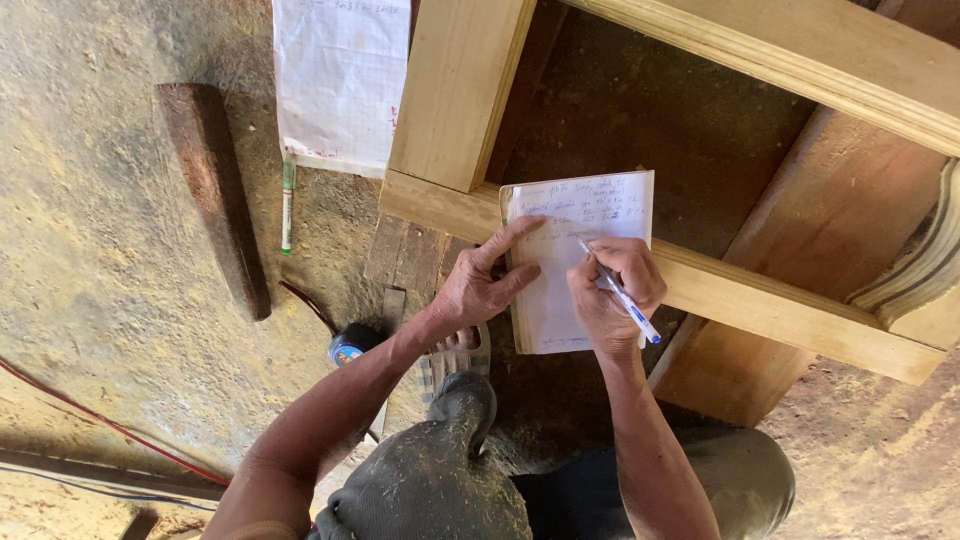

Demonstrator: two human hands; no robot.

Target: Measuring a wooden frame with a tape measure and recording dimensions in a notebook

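Squarely between the two hands lies a small notebook, open on a pale wooden frame rail that runs from upper left to lower right. The notebook's long axis runs roughly top to bottom in the head view, crossing the rail, so its lower part hangs past the wood toward the person.

The left hand is open and flat on the notebook's left edge, fingers spread onto the page and pinning it against the rail; it grips nothing. The right hand is curled around a blue-and-white pen, held in a writing grip. The pen slants from lower right up to upper left, its tip touching the page just below the lines of handwriting near the top. So the blank part of the page lies below and to the left of the pen tip, between the two hands, and the right hand is the one nearer to it.

On the dusty floor to the left lie a loose sheet of squared paper, a green-and-white marker, a dark tapered wooden piece and a tape measure.
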